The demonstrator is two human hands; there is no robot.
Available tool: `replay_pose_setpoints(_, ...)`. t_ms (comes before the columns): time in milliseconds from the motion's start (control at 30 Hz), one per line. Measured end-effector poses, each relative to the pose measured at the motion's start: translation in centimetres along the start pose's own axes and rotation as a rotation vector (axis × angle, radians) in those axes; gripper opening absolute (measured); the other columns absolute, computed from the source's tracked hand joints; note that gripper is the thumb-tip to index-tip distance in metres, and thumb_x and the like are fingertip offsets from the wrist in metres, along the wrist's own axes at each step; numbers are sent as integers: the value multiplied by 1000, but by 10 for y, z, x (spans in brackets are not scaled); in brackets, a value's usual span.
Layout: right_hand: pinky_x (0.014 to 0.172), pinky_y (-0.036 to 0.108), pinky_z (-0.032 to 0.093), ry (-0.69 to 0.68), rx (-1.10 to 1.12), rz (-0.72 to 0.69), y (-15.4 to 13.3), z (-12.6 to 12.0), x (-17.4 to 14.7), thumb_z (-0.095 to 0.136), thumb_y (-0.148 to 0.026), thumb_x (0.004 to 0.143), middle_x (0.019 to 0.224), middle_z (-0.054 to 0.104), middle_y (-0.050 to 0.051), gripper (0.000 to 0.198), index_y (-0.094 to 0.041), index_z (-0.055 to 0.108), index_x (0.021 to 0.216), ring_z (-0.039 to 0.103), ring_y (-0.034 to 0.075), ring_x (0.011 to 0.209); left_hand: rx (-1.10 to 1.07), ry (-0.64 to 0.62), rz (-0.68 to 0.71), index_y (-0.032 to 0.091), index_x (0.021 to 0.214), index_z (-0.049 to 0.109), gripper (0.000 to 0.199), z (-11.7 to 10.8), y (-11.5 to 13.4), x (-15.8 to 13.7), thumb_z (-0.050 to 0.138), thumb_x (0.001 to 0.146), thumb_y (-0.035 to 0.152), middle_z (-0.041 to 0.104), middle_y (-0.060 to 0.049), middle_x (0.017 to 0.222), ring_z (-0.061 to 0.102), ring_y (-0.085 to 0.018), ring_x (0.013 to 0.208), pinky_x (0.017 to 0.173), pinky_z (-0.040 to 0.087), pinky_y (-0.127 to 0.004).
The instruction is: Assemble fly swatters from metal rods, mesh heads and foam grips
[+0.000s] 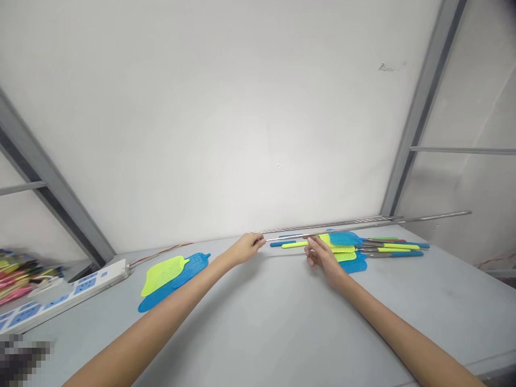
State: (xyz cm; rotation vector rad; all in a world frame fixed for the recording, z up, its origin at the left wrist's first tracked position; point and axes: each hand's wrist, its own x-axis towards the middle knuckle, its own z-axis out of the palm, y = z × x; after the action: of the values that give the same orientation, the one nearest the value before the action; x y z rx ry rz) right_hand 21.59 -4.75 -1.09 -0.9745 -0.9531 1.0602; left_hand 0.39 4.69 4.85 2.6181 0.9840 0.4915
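My left hand [246,248] is closed, pinching the left end of a long thin metal rod [427,218]. From there the rod stretches far to the right, slightly above the table, over a pile of fly swatters. My right hand [324,262] is just below the rod, its fingers loosely curled and apart; whether a fingertip touches the rod is hard to tell. Behind that hand lie blue and yellow-green fly swatters [345,238] with metal shafts and coloured handles. Left of my left forearm rest a yellow-green swatter head [163,274] and blue swatter heads [189,272], without shafts.
More thin metal rods [342,222] lie along the back of the grey table [250,333], against a white wall panel [258,118]. A white power strip [64,293] with blue sockets runs along the left edge, its wire going back. Colourful bundles [24,277] sit at far left.
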Motion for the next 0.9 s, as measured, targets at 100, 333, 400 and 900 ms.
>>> replay_pose_setpoints(100, 36, 19, 28, -17, 58, -8, -3, 2, -2, 49, -48, 69, 55, 47, -3, 31, -20, 56, 81, 39, 7, 39, -6, -25, 23, 17, 60, 41, 31, 0, 11, -13, 28, 80, 36, 40, 2, 57, 35, -10, 53, 48, 28, -22)
replay_pose_setpoints(333, 38, 20, 29, -22, 62, 24, -2, 5, -5, 41, -53, 71, 58, 51, 2, 41, -17, 62, 64, 41, 9, 45, 64, -49, 53, 18, 64, 45, 35, -4, 33, -40, 23, 83, 38, 48, 0, 62, 41, -12, 55, 51, 30, -23)
replay_pose_setpoints(400, 37, 20, 29, -40, 49, 57, -2, 7, -5, 40, -53, 72, 55, 49, 1, 42, -17, 62, 64, 40, 9, 44, 87, -52, 46, 19, 66, 46, 35, -4, 34, -48, 22, 83, 38, 49, -1, 65, 43, -13, 59, 53, 31, -24)
replay_pose_setpoints(900, 36, 19, 31, -211, -160, 288, 1, 8, -8, 40, -51, 74, 56, 51, 3, 45, -13, 55, 56, 42, 7, 42, 253, 100, -53, 26, 103, 46, 32, -29, 9, -100, 21, 86, 35, 54, 0, 95, 48, -15, 88, 80, 36, -29)
